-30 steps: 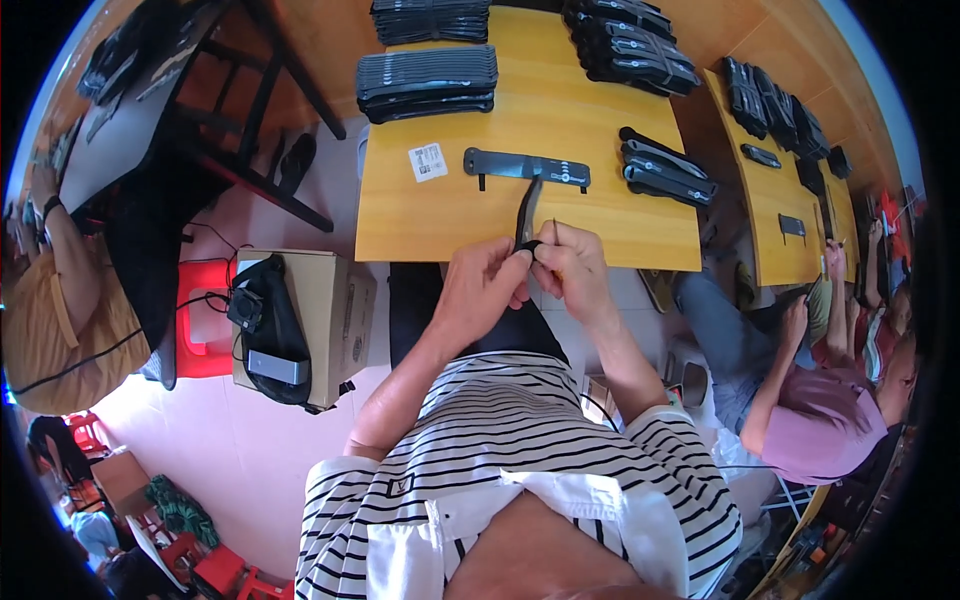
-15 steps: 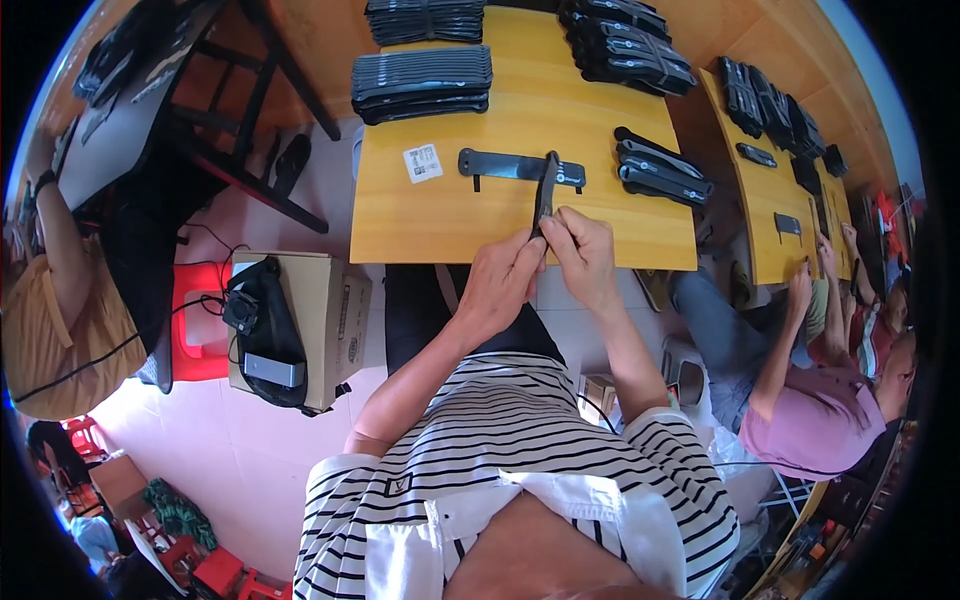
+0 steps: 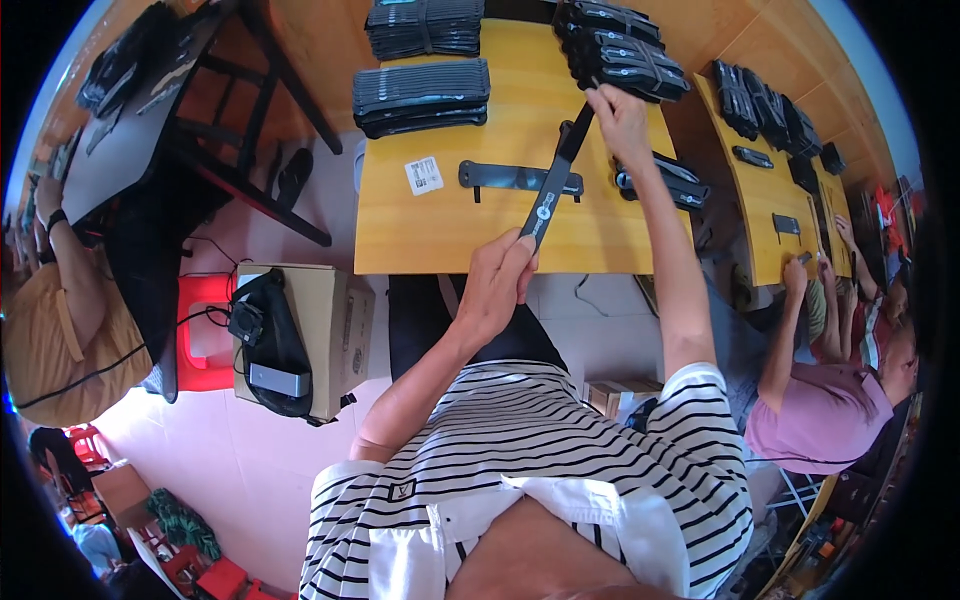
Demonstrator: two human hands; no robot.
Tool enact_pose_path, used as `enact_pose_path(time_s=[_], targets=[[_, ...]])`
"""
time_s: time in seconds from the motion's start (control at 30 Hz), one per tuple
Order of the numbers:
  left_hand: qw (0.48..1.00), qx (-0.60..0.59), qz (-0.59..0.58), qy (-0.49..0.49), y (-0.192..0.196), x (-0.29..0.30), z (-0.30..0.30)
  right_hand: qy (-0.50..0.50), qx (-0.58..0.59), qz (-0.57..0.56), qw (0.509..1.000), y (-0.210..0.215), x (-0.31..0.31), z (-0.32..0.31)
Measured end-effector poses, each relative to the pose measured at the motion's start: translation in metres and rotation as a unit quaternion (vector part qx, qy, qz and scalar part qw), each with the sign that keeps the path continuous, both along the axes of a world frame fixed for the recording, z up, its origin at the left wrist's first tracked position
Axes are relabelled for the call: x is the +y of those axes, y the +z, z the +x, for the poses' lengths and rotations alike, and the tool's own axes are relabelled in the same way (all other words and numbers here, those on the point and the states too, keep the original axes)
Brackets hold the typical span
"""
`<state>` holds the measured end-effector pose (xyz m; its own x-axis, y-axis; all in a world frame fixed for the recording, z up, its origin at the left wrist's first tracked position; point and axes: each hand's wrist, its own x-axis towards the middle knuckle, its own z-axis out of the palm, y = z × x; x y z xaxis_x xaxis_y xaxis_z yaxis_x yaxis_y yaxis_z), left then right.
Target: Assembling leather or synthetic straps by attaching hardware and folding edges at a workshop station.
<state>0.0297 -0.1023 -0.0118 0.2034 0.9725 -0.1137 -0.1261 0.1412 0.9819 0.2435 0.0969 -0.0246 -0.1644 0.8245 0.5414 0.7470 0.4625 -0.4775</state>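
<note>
A black strap with a small white mark runs diagonally between my hands, pulled out straight over the table. My left hand, at the table's near edge, pinches its lower end. Farther off and to the right, my right hand grips the other end. Beneath the held strap, a second flat black strap with two short dark tabs lies crosswise on the table. My right forearm passes over a small pile of folded black straps, hiding part of it.
On the yellow table are a white label sheet, a strap stack and tied bundles at the back. A cardboard box and red stool stand left. People work at tables on both sides.
My right hand has moved up and away to the right, and the strap, bunched between both hands before, is now stretched out long. My left hand has stayed near the table edge.
</note>
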Motion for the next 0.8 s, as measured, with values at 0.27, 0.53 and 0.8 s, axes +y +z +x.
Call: enact_pose_path(time_s=[0.27, 0.53, 0.8], targets=[[0.998, -0.058, 0.004, 0.001, 0.004, -0.014, -0.005, -0.064, -0.066, 0.075, 0.993, 0.046, 0.080, 0.030], [0.997, -0.071, -0.026, 0.022, 0.006, -0.030, -0.014, -0.193, -0.106, 0.125, 0.967, 0.066, 0.131, 0.030], [0.990, -0.036, -0.043, 0.130, -0.030, -0.059, -0.053, -0.090, 0.023, 0.172, 0.981, 0.139, 0.084, 0.032]])
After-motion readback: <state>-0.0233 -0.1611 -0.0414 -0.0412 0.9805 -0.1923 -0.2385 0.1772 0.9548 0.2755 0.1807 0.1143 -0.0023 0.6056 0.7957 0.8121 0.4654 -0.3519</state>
